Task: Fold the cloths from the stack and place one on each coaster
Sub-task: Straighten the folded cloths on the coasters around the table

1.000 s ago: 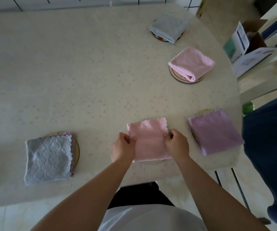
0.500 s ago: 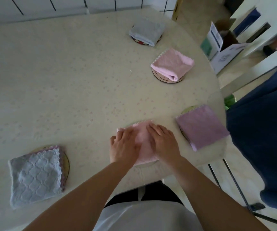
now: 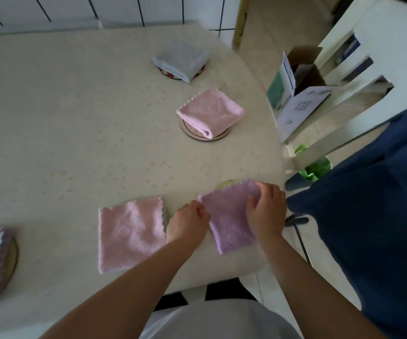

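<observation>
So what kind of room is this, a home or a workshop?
Probably a home dining or kitchen corner: a round table under a pale patterned cloth, a white wooden chair beside it, and a tiled wall behind.

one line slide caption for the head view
Both hands, left and right, adjust the lilac cloth on its coaster.

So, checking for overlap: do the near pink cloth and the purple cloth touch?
Apart. The head view shows bare table and the left hand between the pink cloth and purple cloth.
</observation>
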